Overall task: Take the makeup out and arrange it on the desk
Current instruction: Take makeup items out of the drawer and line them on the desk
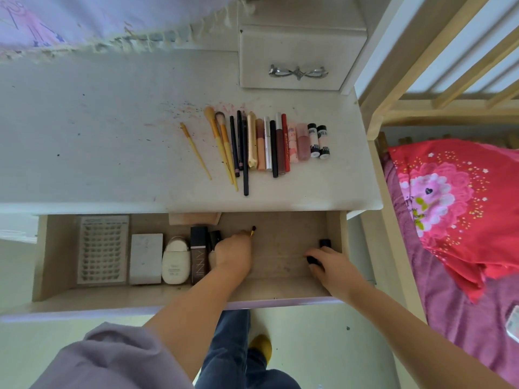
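Note:
A row of makeup lies on the white desk (112, 153): yellow brushes (222, 144), dark pencils (243, 153), lip tubes (278, 144) and two small black-capped bottles (318, 140). Below it the drawer (283, 287) stands pulled out. Inside the drawer my left hand (233, 254) grips a small yellow brush (252, 231) whose dark tip sticks out past the fingers. My right hand (334, 265) is at the drawer's right end, curled round a small black item (313, 260); another black item (324, 242) stands just beyond it.
At the drawer's left lie a lash tray (102, 249), a white box (146, 258), a white bottle (176, 261) and a dark foundation bottle (198, 254). A small closed drawer unit (297, 60) sits at the desk's back right. A wooden bed frame (393, 108) with red bedding stands to the right.

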`<state>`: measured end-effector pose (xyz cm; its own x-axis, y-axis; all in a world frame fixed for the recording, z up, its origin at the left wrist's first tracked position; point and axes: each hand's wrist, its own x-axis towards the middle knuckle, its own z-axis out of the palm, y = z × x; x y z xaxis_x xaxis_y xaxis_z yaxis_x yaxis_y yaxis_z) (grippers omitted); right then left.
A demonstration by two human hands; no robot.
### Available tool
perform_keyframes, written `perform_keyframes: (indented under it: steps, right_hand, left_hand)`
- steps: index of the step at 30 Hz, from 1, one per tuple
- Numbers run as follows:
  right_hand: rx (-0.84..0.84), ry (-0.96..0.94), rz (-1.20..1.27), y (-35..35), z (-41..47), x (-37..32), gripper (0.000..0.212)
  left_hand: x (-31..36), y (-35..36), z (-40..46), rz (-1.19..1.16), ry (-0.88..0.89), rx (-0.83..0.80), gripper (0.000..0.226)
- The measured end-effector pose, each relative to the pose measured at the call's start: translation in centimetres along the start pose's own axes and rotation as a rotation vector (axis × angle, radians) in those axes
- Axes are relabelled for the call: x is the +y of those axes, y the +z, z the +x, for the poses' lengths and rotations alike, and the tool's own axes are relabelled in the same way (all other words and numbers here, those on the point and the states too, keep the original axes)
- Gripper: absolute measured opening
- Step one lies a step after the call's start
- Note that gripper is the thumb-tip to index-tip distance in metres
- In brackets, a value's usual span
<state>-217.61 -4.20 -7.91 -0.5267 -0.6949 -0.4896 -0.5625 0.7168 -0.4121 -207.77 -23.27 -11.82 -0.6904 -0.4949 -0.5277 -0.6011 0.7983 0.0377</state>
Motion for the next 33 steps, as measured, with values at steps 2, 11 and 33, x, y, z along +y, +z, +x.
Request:
perform_keyframes:
  steps: [2, 11, 33]
  right_hand:
    - [0.064, -0.063, 0.067, -0.2, -0.5, -0.3, 0.034]
    - [0.621, -0.13, 0.449, -12.1, 2.4, -5.1, 0.017]
    - [0.446, -0.071, 0.073, -9.6, 1.9, -1.8, 0.017]
  left_hand:
    - [0.4, -0.7, -1.2, -0.086, 0.075, 0.013, 0.024]
    - [-7.3, -14.6, -4.3, -0.793, 0.177, 0.425, 0.01]
    - [-8.7, -13.8, -1.2, -0.81, 0.088, 0.58, 0.011]
